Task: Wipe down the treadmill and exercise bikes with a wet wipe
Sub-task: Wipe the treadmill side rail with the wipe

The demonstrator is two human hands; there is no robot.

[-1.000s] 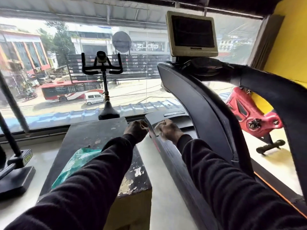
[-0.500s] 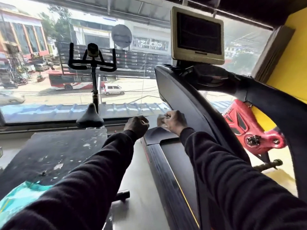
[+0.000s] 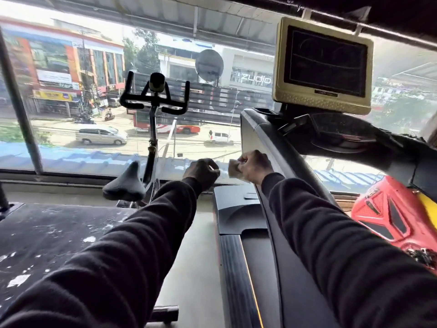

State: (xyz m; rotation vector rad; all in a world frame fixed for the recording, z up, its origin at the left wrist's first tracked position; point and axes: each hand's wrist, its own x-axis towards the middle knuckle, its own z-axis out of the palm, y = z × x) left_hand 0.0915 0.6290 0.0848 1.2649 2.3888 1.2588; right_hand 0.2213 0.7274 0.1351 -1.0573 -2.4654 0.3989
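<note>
Both arms out ahead in ribbed dark knit sleeves. Right hand (image 3: 255, 165) curled into a fist round a crumpled pale wipe (image 3: 234, 171), the wad poking out on the thumb side, right beside the smooth grey upright of the treadmill (image 3: 272, 147). Left hand (image 3: 201, 172) also curled, with a pale scrap at the fingertips; too blurred to tell whether a piece of wipe is pinched there. Hands near each other, a narrow gap between, raised in front of the window ledge.

Treadmill on the right: curved matte-black arms, a moulded dark hood low down, ribbed side rail with a thin orange stripe beside the flat belt. Above the console, a boxy beige monitor (image 3: 322, 65) with dark screen and rounded, dimpled plastic frame.

Left of the hands, a bike (image 3: 151, 129): slim steel post, black looped handlebars, a tapered padded saddle in the foreground. Lower left, a flat black table (image 3: 47, 237), paint worn and flaked in white patches. Far right, a glossy red moulded casing (image 3: 390, 214) with angular black insets.

Beyond the glass: a street, cars, shopfronts, a corrugated blue roof below.
</note>
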